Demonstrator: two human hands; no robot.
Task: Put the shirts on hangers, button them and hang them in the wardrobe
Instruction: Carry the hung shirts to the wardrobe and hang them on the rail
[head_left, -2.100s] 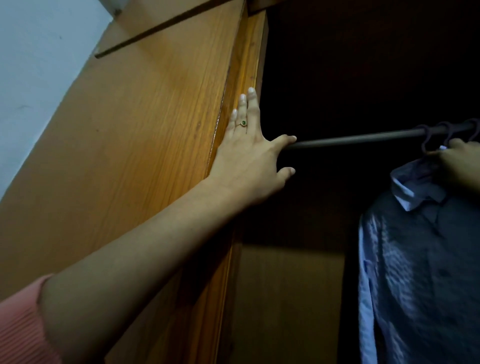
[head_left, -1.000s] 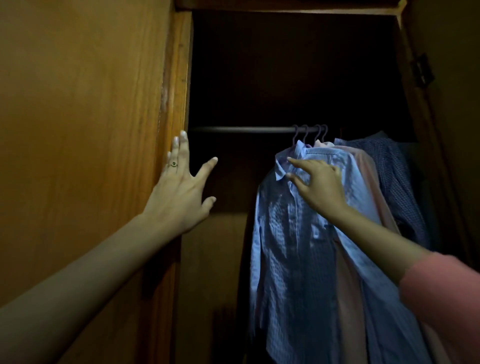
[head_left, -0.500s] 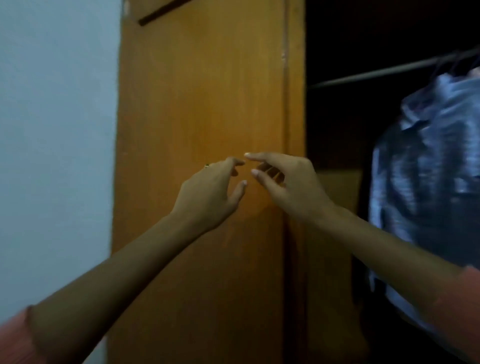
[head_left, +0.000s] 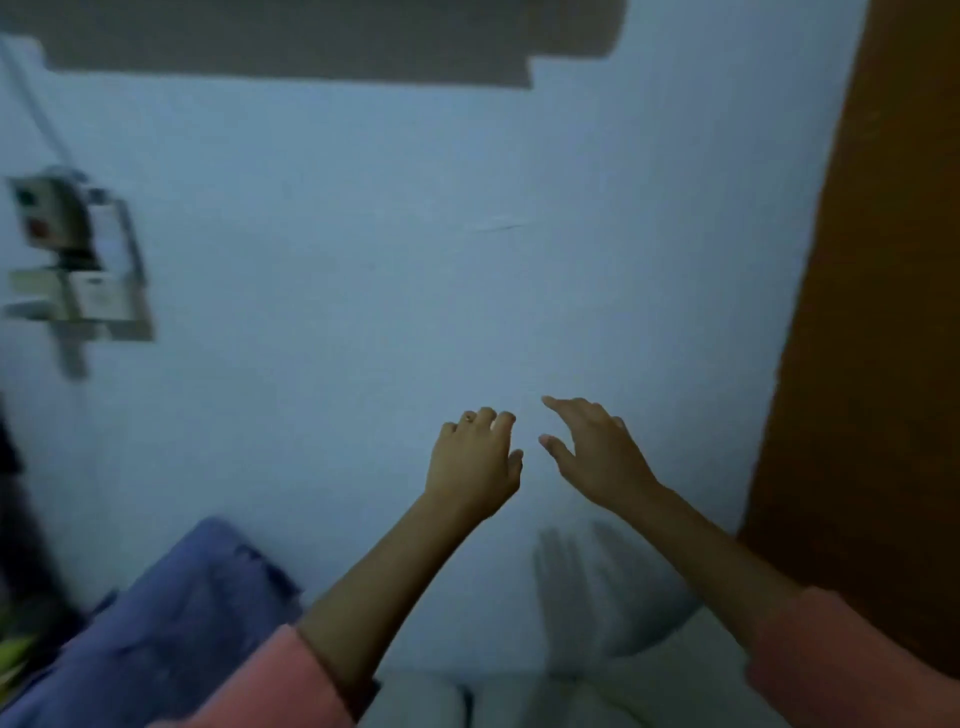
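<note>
View swung left off wardrobe interior; hung shirts and rail gone from sight, only wardrobe door edge (head_left: 883, 312) at far right. Reads as one shirt done, turning for next. Far left: blurred wall fixture (head_left: 72, 254). Low left: blue-purple fabric (head_left: 156, 634), maybe next shirt, too blurred to confirm. Left hand (head_left: 475, 462) empty, fingers loosely curled, touching nothing. Right hand (head_left: 597, 452) empty, fingers spread, forefinger extended.
</note>
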